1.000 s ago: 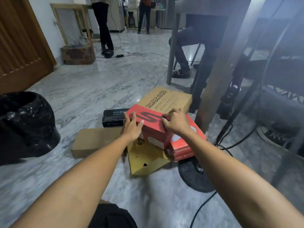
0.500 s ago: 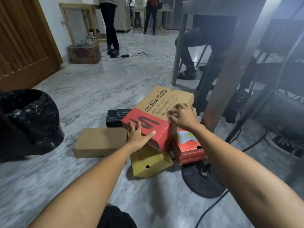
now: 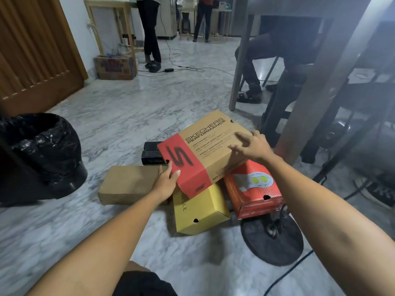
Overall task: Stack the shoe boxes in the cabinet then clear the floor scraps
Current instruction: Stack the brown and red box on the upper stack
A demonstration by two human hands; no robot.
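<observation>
On the marble floor, beside a table leg, the Skechers box is lying tilted atop the pile, its long axis running from near-left to far-right, red end toward the camera and resting over the yellow box and the red box. A plain brown box is sitting just left of the pile, a small black box behind it. The left hand is gripping the Skechers box's red near-left corner, thumb on top, while the right hand is pressing spread, relaxed fingers on its lid's right edge.
</observation>
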